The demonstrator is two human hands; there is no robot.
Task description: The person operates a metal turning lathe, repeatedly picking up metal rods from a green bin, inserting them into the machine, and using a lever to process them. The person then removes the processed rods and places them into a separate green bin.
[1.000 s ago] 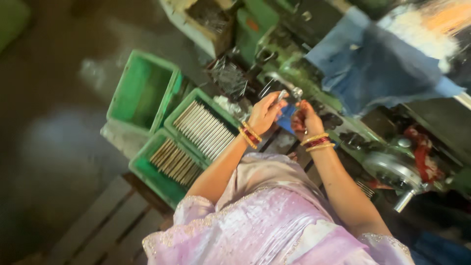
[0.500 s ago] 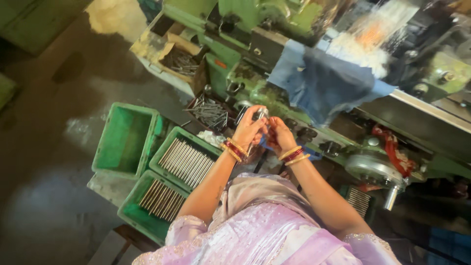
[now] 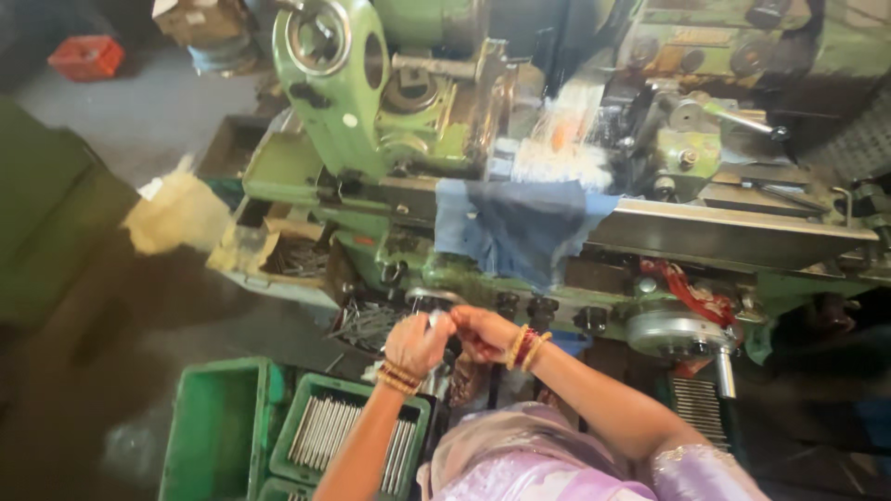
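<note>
Head view: I see my left hand (image 3: 415,343) and right hand (image 3: 483,332) pinching a small metal piece (image 3: 438,320) together; if grip slackens, it could drop among the rods (image 3: 345,436) below my fingers.

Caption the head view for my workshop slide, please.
Both hands, left hand and right hand, meet over a small pale part before a green lathe.

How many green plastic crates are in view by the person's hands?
3, perhaps more below the frame. An empty green crate sits at lower left; beside it a crate of metal rods; a corner of a third crate shows at the bottom edge.
</note>
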